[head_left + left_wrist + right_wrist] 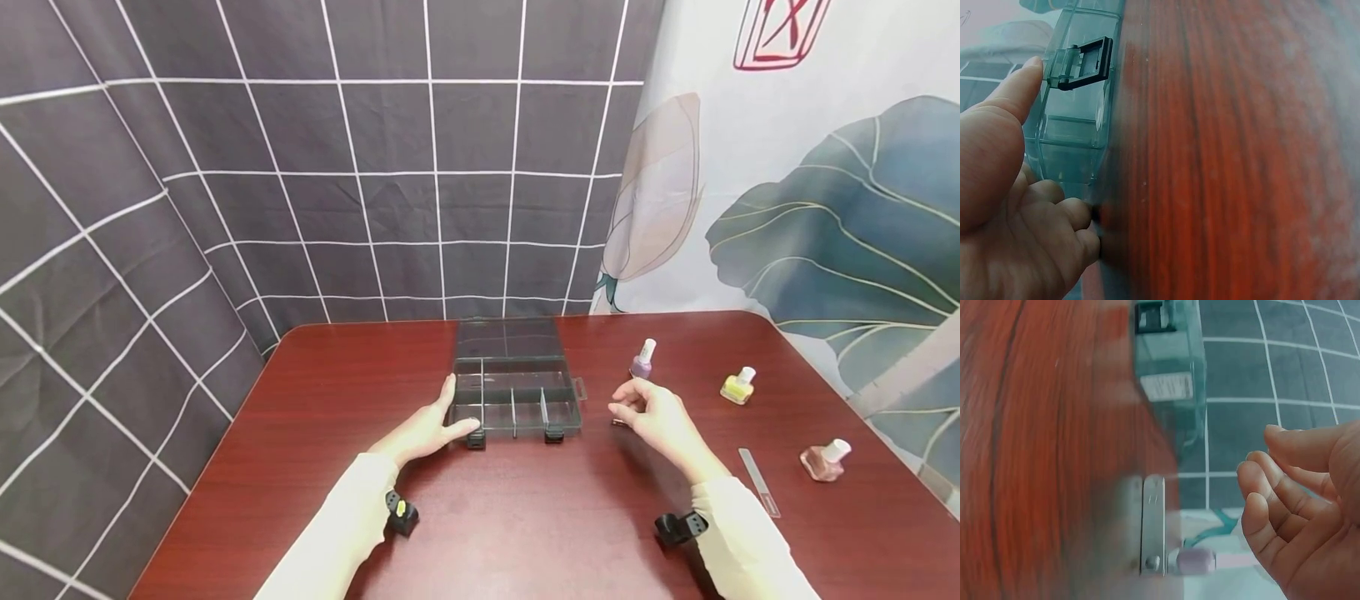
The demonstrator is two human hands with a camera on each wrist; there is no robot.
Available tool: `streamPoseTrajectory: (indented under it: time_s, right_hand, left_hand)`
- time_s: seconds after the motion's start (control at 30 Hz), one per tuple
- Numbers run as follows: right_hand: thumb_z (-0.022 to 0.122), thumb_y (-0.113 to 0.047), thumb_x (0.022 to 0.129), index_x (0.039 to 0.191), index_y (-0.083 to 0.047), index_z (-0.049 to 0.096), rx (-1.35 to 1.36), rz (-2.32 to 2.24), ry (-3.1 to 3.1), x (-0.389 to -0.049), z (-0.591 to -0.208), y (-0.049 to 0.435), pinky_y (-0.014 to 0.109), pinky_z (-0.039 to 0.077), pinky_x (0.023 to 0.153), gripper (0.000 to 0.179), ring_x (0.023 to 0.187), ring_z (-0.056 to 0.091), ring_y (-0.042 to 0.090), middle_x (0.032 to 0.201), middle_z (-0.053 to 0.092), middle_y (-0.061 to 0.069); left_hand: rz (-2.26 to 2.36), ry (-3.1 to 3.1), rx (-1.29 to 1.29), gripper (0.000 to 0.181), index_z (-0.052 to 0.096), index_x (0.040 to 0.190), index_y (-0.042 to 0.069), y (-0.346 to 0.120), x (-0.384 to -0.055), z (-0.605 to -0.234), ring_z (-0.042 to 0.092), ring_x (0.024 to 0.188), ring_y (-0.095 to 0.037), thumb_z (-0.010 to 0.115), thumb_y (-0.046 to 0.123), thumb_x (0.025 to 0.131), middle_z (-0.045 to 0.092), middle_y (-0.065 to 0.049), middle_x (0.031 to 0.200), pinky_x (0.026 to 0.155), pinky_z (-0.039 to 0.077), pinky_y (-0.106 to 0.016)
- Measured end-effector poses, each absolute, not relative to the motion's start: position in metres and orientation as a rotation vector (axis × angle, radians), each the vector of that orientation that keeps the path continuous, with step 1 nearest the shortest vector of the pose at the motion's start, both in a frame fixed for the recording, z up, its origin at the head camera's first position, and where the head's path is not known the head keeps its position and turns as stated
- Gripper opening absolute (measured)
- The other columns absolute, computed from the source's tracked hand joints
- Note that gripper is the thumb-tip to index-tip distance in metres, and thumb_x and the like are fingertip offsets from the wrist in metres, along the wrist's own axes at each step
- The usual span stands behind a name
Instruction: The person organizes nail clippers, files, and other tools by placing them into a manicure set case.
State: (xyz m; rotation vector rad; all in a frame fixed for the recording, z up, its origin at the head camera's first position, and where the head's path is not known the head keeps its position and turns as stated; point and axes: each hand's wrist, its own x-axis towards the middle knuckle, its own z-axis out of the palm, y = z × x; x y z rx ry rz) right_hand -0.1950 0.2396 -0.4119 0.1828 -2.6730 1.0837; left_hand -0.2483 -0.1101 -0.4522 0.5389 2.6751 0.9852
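A clear plastic compartment box stands on the table with its lid folded back at the far side. At its near left corner my left hand holds it, thumb by a black latch and fingers along the left side. The compartments show nothing inside. To the right of the box, my right hand hovers with loosely bent fingers and nothing between them. Below it on the table lies a metal nail clipper, mostly hidden by the fingers in the head view.
A purple nail polish bottle stands behind my right hand. Further right are a yellow polish bottle and a brownish-pink one. A nail file lies right of my right wrist. A grey gridded curtain hangs behind the table.
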Motion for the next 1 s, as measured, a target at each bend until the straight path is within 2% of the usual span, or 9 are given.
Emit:
streamPoseTrajectory:
  time_s: [0.5, 0.77, 1.0]
  right_hand:
    - [0.071, -0.006, 0.079, 0.088, -0.006, 0.063, 0.099, 0.958, -2.729, -0.187, -0.423, 0.273, 0.025, 0.043, 0.053, 0.012, 0.065, 0.054, 0.016, 0.076, 0.064, 0.003]
    - [0.072, -0.006, 0.077, 0.088, -0.005, 0.062, 0.075, 0.922, -2.773, -0.189, -0.437, 0.283, 0.033, 0.043, 0.062, 0.015, 0.068, 0.056, 0.018, 0.076, 0.064, 0.003]
    - [0.073, -0.005, 0.075, 0.087, -0.004, 0.062, 0.105, 0.922, -2.847, -0.193, -0.443, 0.283, 0.036, 0.042, 0.064, 0.016, 0.07, 0.055, 0.018, 0.076, 0.062, 0.003]
  left_hand:
    - [0.97, 2.667, 0.552, 0.099, -0.001, 0.15, 0.011, -0.111, -0.249, -0.449, 0.039, 0.128, -0.025, 0.056, 0.057, 0.085, 0.02, -0.015, 0.151, 0.104, 0.03, -0.041]
    - [0.965, 2.662, 0.542, 0.098, 0.0, 0.15, 0.011, -0.112, -0.248, -0.45, 0.042, 0.126, -0.026, 0.056, 0.058, 0.085, 0.032, -0.02, 0.145, 0.103, 0.031, -0.042]
    - [0.964, 2.664, 0.538, 0.098, 0.0, 0.15, 0.011, -0.111, -0.248, -0.45, 0.041, 0.127, -0.026, 0.056, 0.058, 0.085, 0.029, -0.018, 0.147, 0.103, 0.031, -0.042]
